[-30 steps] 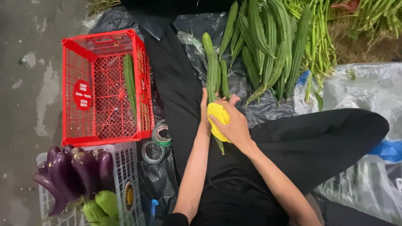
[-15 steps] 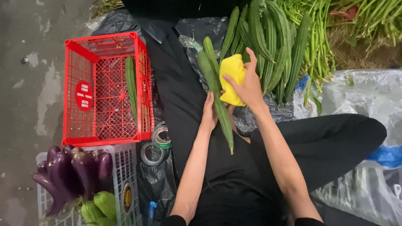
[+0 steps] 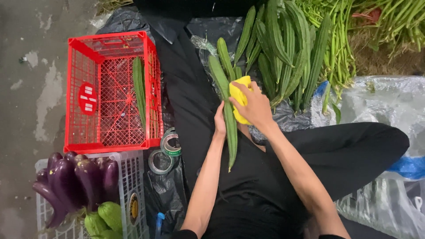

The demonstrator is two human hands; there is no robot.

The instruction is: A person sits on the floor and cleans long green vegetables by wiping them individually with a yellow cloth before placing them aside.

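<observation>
A view from above looks down at a person seated on the ground in black clothes, among vegetables. At the far left is bare grey concrete floor (image 3: 26,110). Next to it stands a red plastic crate (image 3: 110,90) with mesh walls; one long green gourd (image 3: 140,88) lies inside it, along its right side. Below the crate, a white plastic basket (image 3: 133,177) holds a cluster of dark purple eggplants (image 3: 75,181) and a few small green gourds (image 3: 104,217). Just right of the crate's lower corner, two rolls of tape (image 3: 166,150) lie on a black plastic sheet (image 3: 164,194).

In the middle, the left hand (image 3: 220,121) wraps around a long ridged green gourd (image 3: 226,110), gripping it about halfway along. The gourd lies lengthwise over the person's lap, its thin tip pointing toward the body and its thicker end reaching up into the pile. Just right of it, the right hand (image 3: 254,106) presses a yellow cloth (image 3: 239,95) against the upper part of the same gourd, fingers curled over the cloth and holding it firmly.

Further right, a pile of similar long green gourds (image 3: 287,53) rests on the black sheet, fanned out side by side. Beyond them lie bundles of thin green stalks (image 3: 341,48). At the right edge, clear plastic bags (image 3: 380,102) are spread beside the person's bent knee.
</observation>
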